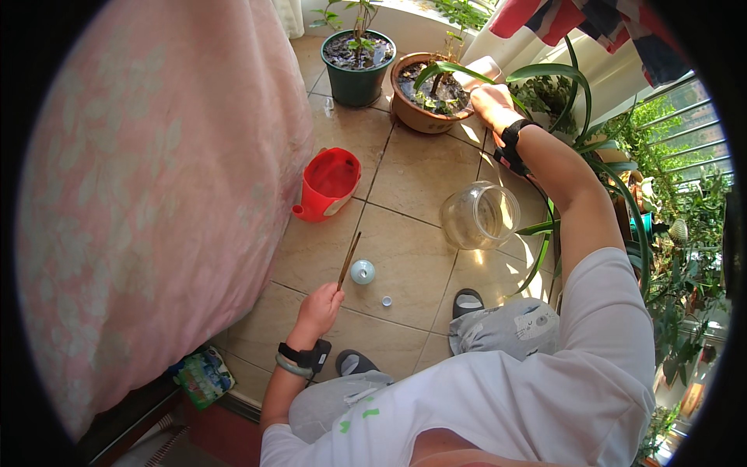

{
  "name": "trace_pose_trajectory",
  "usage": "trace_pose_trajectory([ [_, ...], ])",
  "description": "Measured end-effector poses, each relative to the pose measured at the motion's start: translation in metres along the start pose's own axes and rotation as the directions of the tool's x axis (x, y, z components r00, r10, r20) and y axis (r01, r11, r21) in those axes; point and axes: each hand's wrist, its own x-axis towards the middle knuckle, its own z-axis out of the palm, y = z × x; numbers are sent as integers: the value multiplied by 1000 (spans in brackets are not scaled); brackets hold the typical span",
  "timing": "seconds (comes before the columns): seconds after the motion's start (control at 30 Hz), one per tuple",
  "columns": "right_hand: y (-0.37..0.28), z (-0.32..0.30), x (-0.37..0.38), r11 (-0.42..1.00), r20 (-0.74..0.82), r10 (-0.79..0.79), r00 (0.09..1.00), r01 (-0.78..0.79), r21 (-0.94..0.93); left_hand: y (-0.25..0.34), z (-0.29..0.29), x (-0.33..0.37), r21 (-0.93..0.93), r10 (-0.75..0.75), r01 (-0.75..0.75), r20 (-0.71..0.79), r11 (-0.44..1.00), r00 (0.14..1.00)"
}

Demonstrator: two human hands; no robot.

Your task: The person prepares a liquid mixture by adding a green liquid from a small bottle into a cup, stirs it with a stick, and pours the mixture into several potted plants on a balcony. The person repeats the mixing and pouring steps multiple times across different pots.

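Note:
My left hand point(317, 313) is closed around the lower end of a thin brown stick point(349, 261), which points up and away over the tiles. Beside the stick stands a small pale blue round bottle point(362, 272) with an opening on top, and a little cap point(387, 301) lies nearer me. Far out to the right, my right hand point(492, 105) is closed on a pale, see-through container point(478, 72) above the rim of a brown clay pot point(424, 121) with a plant. Leaves and glare hide part of that grip.
A red watering can point(331, 183) stands left of a clear glass jar point(480, 215). Behind them is a green plant pot point(358, 74). Pink patterned cloth point(171, 194) hangs along the left. Long-leaved plants point(572, 74) and a railing line the right. A colourful packet point(204, 379) lies lower left.

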Motion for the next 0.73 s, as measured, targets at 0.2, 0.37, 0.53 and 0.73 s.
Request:
trace_pose_trajectory([
  [0.2, -24, -37, -26, 981, 88, -37, 995, 53, -186, -8, 2, 9, -41, -9, 10, 16, 999, 1000],
  [0.37, -70, -93, -88, 950, 459, 14, 889, 131, -283, -13, 7, 27, -179, 80, -90, -62, 980, 995],
  [0.53, -92, -88, -167, 991, 752, -94, 653, -11, 134, -16, 11, 42, -243, 94, -119, -115, 963, 989],
  [0.73, -60, 4, -253, 963, 897, -118, 427, -172, 209, -27, 13, 40, -358, 66, -107, -125, 928, 990],
])
